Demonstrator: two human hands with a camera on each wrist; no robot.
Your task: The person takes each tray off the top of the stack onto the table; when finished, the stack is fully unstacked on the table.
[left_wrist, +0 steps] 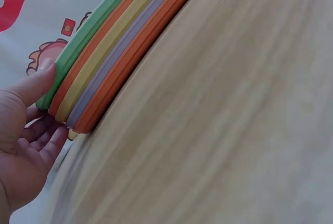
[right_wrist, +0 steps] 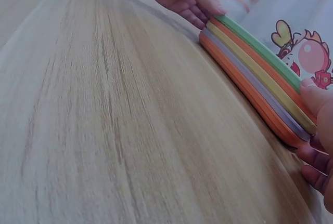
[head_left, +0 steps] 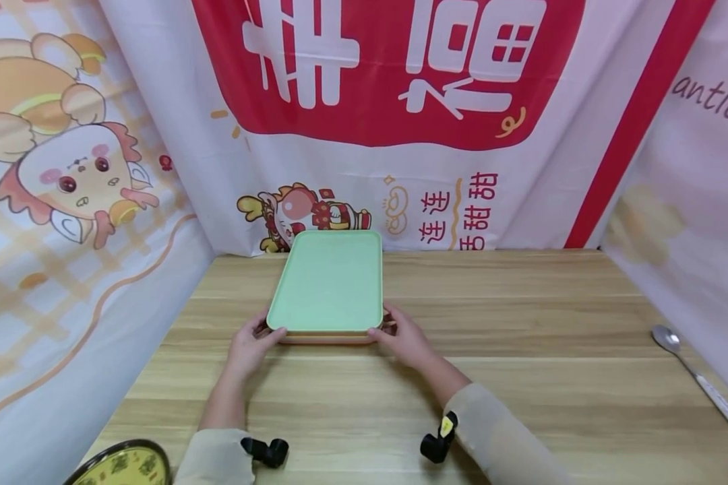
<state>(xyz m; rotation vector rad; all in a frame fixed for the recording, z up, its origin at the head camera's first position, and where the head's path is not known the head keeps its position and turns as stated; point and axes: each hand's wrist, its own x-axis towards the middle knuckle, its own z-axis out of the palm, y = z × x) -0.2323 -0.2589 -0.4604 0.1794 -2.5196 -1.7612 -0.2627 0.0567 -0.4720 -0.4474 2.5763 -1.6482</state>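
Gripping the near corners of a stack of trays [head_left: 327, 286], both hands are set but nothing looks raised yet: in the wrist views the bottom orange tray sits flat on the table [head_left: 522, 377], so I judge the work to be at its start, with the grip taken and any lifting or separating of trays left to do. The left hand [head_left: 250, 345] has its thumb on the green top tray's rim and its fingers curled beside and under the stack's corner; the right hand [head_left: 405, 339] grasps the opposite corner the same way. The stack, green over orange, yellow, lilac and orange, lies toward the far edge of the table, a little left of its middle, its far end almost against the backdrop [head_left: 400, 101].

A spoon [head_left: 698, 384] lies near the right edge, and a dark patterned plate [head_left: 124, 463] pokes in at the near left corner.

Writing: large white Chinese characters on the red panel, only partly in frame; smaller red ones below reading 连连 and 甜甜; on the right curtain, the letters "antic".
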